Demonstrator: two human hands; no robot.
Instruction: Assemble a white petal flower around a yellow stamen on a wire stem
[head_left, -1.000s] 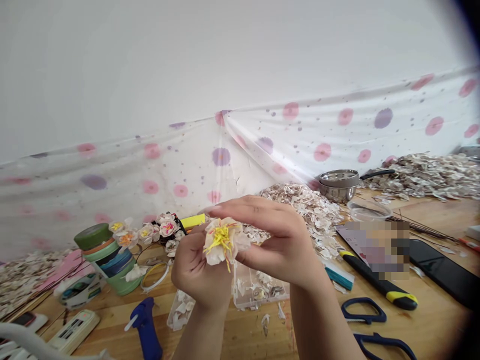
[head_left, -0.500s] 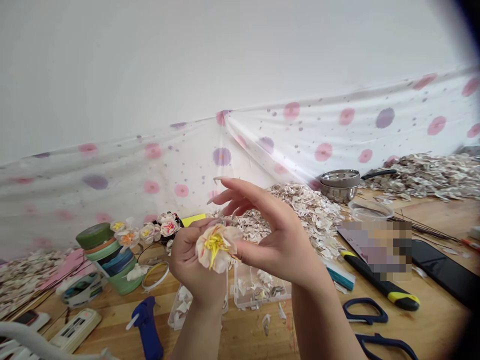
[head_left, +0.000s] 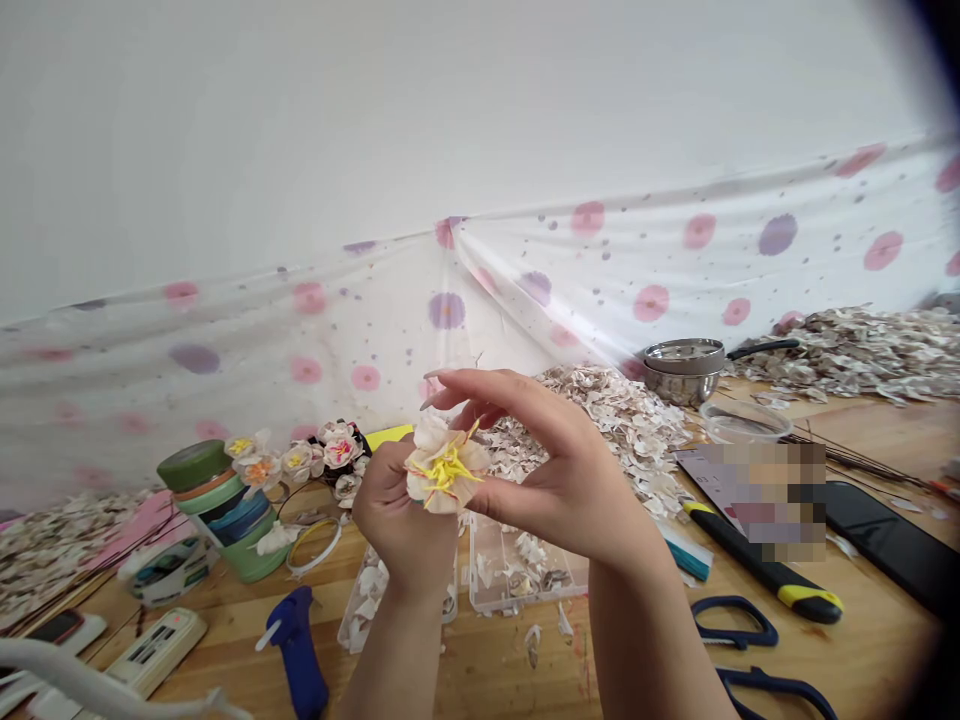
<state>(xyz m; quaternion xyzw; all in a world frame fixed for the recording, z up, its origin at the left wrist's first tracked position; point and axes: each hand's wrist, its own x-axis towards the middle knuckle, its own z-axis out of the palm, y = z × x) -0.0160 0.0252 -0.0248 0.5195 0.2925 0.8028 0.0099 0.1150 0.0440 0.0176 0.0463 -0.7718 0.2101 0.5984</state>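
Observation:
A cream flower (head_left: 444, 468) with a spiky yellow centre and some red edging faces the camera in the middle of the view. Behind and below it, my left hand (head_left: 397, 515) is closed round its base; the fingertips are hidden by the bloom. My right hand (head_left: 536, 455) arches over from the right, its thumb against the flower's right edge and its fingers curved and apart above it. Below both hands lies a clear compartment box (head_left: 517, 600) with pale petals.
Petal heaps (head_left: 600, 410) lie behind and at both sides. At left stand a green jar (head_left: 247, 545), finished flowers (head_left: 341, 450) and a blue glue gun (head_left: 300, 650). At right are metal bowls (head_left: 684, 372), a cutter (head_left: 765, 565), scissors (head_left: 731, 622) and a phone (head_left: 885, 540).
The flower has turned and moved slightly up and right with my left hand. My right hand's fingers have come down a little over it.

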